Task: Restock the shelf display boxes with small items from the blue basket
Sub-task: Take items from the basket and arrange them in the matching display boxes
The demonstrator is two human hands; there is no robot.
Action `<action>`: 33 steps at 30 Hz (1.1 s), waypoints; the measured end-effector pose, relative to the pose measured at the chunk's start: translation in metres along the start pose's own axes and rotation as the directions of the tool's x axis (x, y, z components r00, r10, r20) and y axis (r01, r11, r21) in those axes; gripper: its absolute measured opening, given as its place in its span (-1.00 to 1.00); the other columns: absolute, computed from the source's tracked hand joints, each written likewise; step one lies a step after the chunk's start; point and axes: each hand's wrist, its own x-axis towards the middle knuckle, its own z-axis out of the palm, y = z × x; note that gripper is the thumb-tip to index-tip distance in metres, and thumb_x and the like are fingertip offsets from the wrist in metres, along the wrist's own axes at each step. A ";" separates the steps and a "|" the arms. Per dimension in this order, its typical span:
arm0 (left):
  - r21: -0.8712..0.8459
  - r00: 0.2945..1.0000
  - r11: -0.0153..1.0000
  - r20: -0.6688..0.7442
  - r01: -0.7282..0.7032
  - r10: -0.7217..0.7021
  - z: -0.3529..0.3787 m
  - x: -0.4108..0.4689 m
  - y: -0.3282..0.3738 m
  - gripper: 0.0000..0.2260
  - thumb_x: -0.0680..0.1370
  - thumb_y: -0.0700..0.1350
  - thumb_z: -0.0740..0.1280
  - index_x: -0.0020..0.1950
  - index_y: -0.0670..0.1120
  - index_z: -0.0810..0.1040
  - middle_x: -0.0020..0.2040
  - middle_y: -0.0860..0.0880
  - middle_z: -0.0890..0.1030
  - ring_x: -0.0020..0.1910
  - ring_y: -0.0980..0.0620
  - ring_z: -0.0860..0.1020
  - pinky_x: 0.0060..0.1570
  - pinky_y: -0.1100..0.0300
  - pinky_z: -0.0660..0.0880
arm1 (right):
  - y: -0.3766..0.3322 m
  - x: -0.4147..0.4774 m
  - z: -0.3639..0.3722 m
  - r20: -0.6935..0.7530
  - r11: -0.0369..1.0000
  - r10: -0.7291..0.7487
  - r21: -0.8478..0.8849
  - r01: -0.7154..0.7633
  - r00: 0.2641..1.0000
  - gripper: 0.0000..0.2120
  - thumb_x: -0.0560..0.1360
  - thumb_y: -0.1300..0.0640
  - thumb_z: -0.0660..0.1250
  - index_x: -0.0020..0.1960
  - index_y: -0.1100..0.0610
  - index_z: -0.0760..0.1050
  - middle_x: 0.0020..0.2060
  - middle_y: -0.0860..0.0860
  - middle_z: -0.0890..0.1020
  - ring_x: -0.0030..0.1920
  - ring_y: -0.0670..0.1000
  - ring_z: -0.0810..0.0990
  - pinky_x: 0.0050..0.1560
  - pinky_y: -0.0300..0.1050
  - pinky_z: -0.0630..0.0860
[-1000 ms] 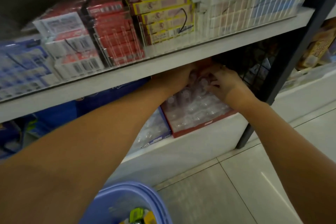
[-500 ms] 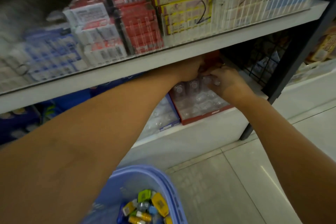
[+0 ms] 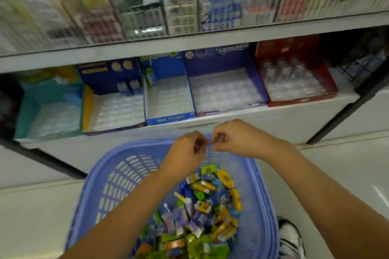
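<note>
The blue basket [image 3: 99,176] stands on the floor below me, holding several small wrapped items [image 3: 206,206] in green, yellow, blue and purple. My left hand [image 3: 185,153] and my right hand [image 3: 233,139] hover close together over the basket's far rim, fingers curled, with nothing visible in either. On the lower shelf stand display boxes. A red box [image 3: 303,99] holds several clear bottles at its back. A wide blue box [image 3: 227,90], a narrow blue box [image 3: 168,99] and a blue-yellow box [image 3: 111,105] show bare clear trays.
A teal box [image 3: 27,111] sits at the shelf's left end. The upper shelf [image 3: 189,38] carries rows of packaged goods behind a clear rail. A black wire rack [image 3: 362,63] and a black post [image 3: 336,118] stand at the right. My shoe [image 3: 291,237] is beside the basket.
Both hands have come out of the red box on the lower shelf and back to above the basket. The view has dropped and pulled back, showing the whole row of boxes.
</note>
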 end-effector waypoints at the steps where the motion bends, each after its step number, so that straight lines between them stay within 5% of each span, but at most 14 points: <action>1: 0.034 0.993 0.995 0.070 0.096 -0.098 0.009 -0.009 -0.020 -0.87 0.54 -0.21 0.29 0.05 -0.14 0.58 -0.06 -0.09 0.63 -0.13 -0.01 0.56 -0.21 0.39 0.33 | -0.001 0.006 0.023 0.063 0.998 0.053 -0.030 -0.052 0.997 -0.80 0.46 0.06 0.38 0.02 0.15 0.61 -0.06 0.05 0.66 -0.07 -0.01 0.59 -0.13 -0.32 0.39; 3: 0.109 0.955 0.974 0.204 0.197 -0.216 0.032 -0.026 -0.056 -0.81 0.53 -0.21 0.28 0.11 -0.17 0.57 0.06 -0.14 0.63 0.03 -0.08 0.58 -0.05 0.26 0.39 | 0.005 0.016 0.070 0.164 0.976 0.187 -0.139 -0.165 0.969 -0.77 0.51 0.11 0.31 0.06 0.24 0.58 0.01 0.16 0.63 0.06 0.12 0.58 0.04 -0.10 0.46; 6: 0.048 0.898 0.984 0.403 0.171 -0.175 0.063 -0.050 -0.082 -0.75 0.53 -0.24 0.33 0.19 -0.26 0.55 0.18 -0.20 0.58 0.18 -0.11 0.54 0.10 0.19 0.40 | 0.023 0.020 0.123 0.237 0.904 0.366 -0.319 -0.284 0.900 -0.75 0.57 0.18 0.24 0.17 0.30 0.48 0.12 0.24 0.55 0.11 0.19 0.55 0.05 0.01 0.49; 10: 0.082 0.822 0.989 0.551 0.121 -0.146 0.090 -0.075 -0.099 -0.80 0.54 -0.29 0.26 0.10 -0.35 0.53 0.15 -0.29 0.55 0.18 -0.16 0.50 0.09 0.14 0.33 | 0.041 0.019 0.166 0.134 0.833 0.454 -0.414 -0.367 0.881 -0.71 0.59 0.21 0.19 0.29 0.27 0.38 0.27 0.22 0.42 0.15 0.18 0.52 0.08 0.04 0.48; 14: 0.048 0.844 0.982 0.505 0.181 -0.181 0.098 -0.083 -0.111 -0.66 0.47 -0.14 0.12 0.00 -0.33 0.57 0.03 -0.31 0.59 0.04 -0.22 0.53 0.00 0.06 0.40 | 0.051 0.027 0.186 0.098 0.747 0.448 -0.587 -0.312 0.889 -0.56 0.60 0.19 0.14 0.44 0.28 0.17 0.42 0.27 0.23 0.20 0.25 0.51 0.11 0.11 0.48; 20: -0.204 0.877 0.886 0.348 0.416 -0.332 0.094 -0.067 -0.115 -0.77 0.56 -0.22 0.23 0.15 -0.15 0.61 0.09 -0.17 0.63 -0.01 -0.08 0.57 -0.16 0.24 0.42 | 0.045 0.031 0.168 0.098 0.722 0.416 -0.640 -0.263 0.904 -0.73 0.54 0.30 0.19 0.23 0.29 0.39 0.04 0.22 0.58 0.01 0.21 0.59 -0.12 0.04 0.48; 22: -0.425 0.843 0.738 0.384 0.524 -0.377 0.093 -0.061 -0.110 -0.74 0.59 -0.12 0.26 0.24 -0.14 0.54 0.11 -0.16 0.61 -0.06 0.02 0.53 -0.20 0.27 0.42 | 0.036 0.026 0.161 0.026 0.851 0.381 -0.402 -0.339 0.924 -0.79 0.56 0.21 0.22 0.17 0.25 0.43 -0.07 0.22 0.62 -0.06 0.18 0.60 -0.15 0.01 0.47; 24: -0.649 0.788 0.447 0.491 0.616 -0.372 0.091 -0.055 -0.103 -0.68 0.57 -0.05 0.32 0.27 -0.17 0.50 0.05 -0.15 0.60 -0.08 -0.02 0.56 -0.19 0.19 0.53 | 0.020 0.018 0.156 0.010 0.902 0.408 0.151 -0.404 0.913 -0.80 0.54 0.14 0.31 0.12 0.20 0.46 -0.15 0.18 0.64 -0.16 0.10 0.62 -0.19 -0.12 0.53; 26: -0.738 0.792 0.305 0.505 0.602 -0.343 0.086 -0.051 -0.100 -0.70 0.57 -0.09 0.32 0.22 -0.24 0.52 -0.06 -0.15 0.60 -0.14 -0.04 0.59 -0.21 0.15 0.58 | 0.005 0.011 0.152 0.132 0.698 0.430 0.579 -0.421 0.893 -0.79 0.52 0.12 0.34 0.12 0.17 0.47 -0.16 0.13 0.64 -0.22 0.02 0.64 -0.29 -0.30 0.57; 27: -0.752 0.795 0.286 0.496 0.594 -0.348 0.085 -0.050 -0.102 -0.73 0.57 -0.15 0.32 0.21 -0.26 0.52 -0.13 -0.13 0.62 -0.20 -0.02 0.60 -0.22 0.14 0.59 | 0.004 0.009 0.154 0.154 0.627 0.464 0.639 -0.446 0.872 -0.82 0.54 0.12 0.33 0.09 0.16 0.49 -0.17 0.09 0.62 -0.23 0.02 0.64 -0.31 -0.29 0.58; 28: -0.757 0.791 0.271 0.491 0.594 -0.364 0.082 -0.051 -0.104 -0.75 0.56 -0.21 0.32 0.21 -0.27 0.51 -0.24 -0.08 0.65 -0.29 0.03 0.62 -0.27 0.16 0.60 | 0.005 0.006 0.156 0.156 0.629 0.511 0.602 -0.491 0.845 -0.92 0.55 0.13 0.30 0.00 0.14 0.50 -0.24 0.06 0.58 -0.28 0.02 0.61 -0.36 -0.26 0.55; 30: -0.759 0.768 0.226 0.497 0.611 -0.405 0.078 -0.052 -0.110 -0.76 0.56 -0.28 0.30 0.21 -0.31 0.49 -0.36 0.00 0.65 -0.43 0.10 0.62 -0.40 0.22 0.59 | 0.016 0.004 0.164 0.144 0.773 0.584 0.203 -0.601 0.799 -0.71 0.57 0.15 0.24 -0.33 0.09 0.35 -0.43 0.05 0.41 -0.45 0.01 0.39 -0.44 -0.22 0.34; 32: -0.744 0.731 0.189 0.516 0.640 -0.446 0.073 -0.054 -0.113 -0.76 0.56 -0.29 0.30 0.21 -0.34 0.48 -0.22 -0.11 0.69 -0.38 0.06 0.63 -0.37 0.18 0.58 | 0.019 0.000 0.177 0.220 0.765 0.644 -0.202 -0.612 0.733 -0.67 0.56 0.13 0.24 -0.35 0.08 0.26 -0.43 0.06 0.31 -0.47 -0.02 0.29 -0.46 -0.21 0.27; 33: -0.737 0.719 0.185 0.517 0.650 -0.465 0.070 -0.055 -0.114 -0.75 0.56 -0.29 0.31 0.22 -0.32 0.48 -0.07 -0.20 0.68 -0.30 0.00 0.63 -0.32 0.16 0.57 | 0.018 -0.002 0.183 0.235 0.728 0.681 -0.311 -0.611 0.693 -0.80 0.55 0.14 0.25 -0.24 0.08 0.37 -0.38 0.06 0.36 -0.42 -0.03 0.35 -0.43 -0.24 0.33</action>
